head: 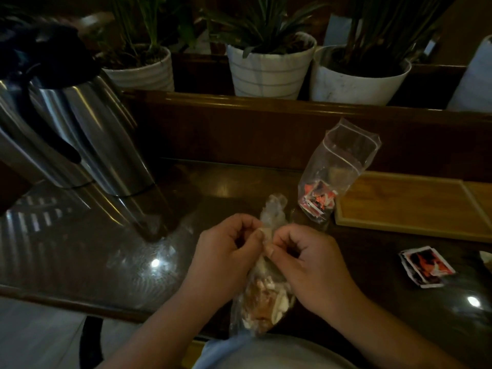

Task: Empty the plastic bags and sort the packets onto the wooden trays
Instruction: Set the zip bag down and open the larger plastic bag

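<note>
Both hands' fingers [259, 237] pinch knotted bag [262, 294] neck; brown-white packets inside blurred, bag bottom hidden.

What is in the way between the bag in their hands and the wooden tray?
The standing clear bag of red packets sits at the wooden tray's near-left corner, partly between it and the held bag. Further right, the table looks open.

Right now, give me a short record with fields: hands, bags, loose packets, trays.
left hand: pinches the neck of the held bag
right hand: pinches the same neck
second bag: upright, mouth open, packets at its bottom
loose packets: small stack on the table, right of the hands
wooden tray: bare where visible
</note>
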